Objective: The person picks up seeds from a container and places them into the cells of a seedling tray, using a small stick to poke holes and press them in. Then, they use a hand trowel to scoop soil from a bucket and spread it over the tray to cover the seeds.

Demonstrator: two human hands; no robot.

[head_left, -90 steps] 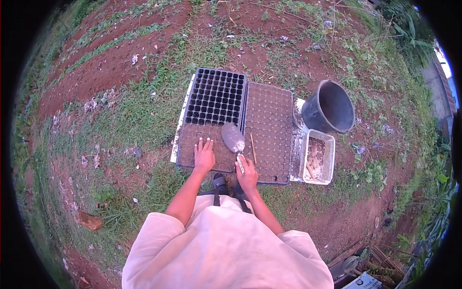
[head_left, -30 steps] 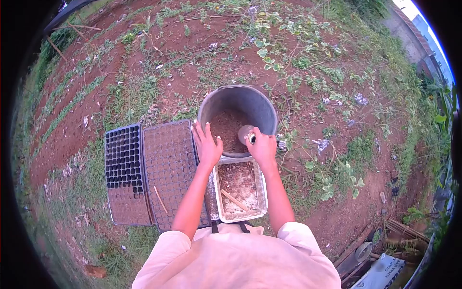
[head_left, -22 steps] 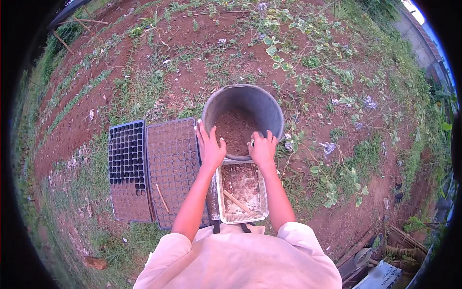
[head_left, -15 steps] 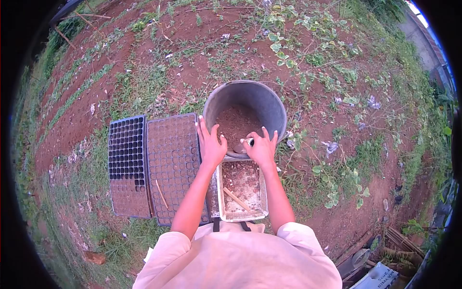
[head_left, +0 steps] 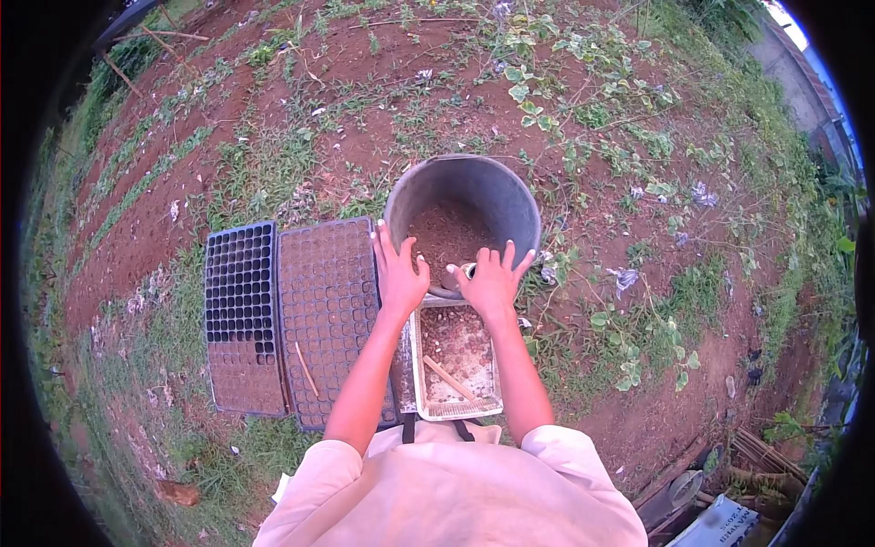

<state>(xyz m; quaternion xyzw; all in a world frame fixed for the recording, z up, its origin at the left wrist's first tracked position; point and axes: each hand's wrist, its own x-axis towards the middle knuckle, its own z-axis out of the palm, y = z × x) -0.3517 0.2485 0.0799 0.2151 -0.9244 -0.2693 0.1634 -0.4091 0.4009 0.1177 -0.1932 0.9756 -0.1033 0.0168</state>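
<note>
A grey bucket (head_left: 519, 205) with brown soil (head_left: 447, 228) in its bottom stands in front of me. On its near left rim lies my left hand (head_left: 401, 281), fingers spread and open. My right hand (head_left: 489, 284) is over the near right side of the bucket, closed around a small round container (head_left: 469, 271) with a pale rim. Most of that container is hidden by the fingers. Below the bucket sits a cream plastic basket (head_left: 499, 401) holding soil bits and a wooden stick (head_left: 449, 377).
To the left lie two black seedling trays: one soil-filled (head_left: 328, 292) with a thin stick (head_left: 306, 368) on it, the other (head_left: 241, 283) with soil only in its near cells. Weeds and vines (head_left: 629, 337) cover the ground on the right. Sticks and boards lie at the lower right.
My right hand has turned slightly and shifted a little to the left with the small container, its fingers now pointing more away from me. My left hand stays at the rim.
</note>
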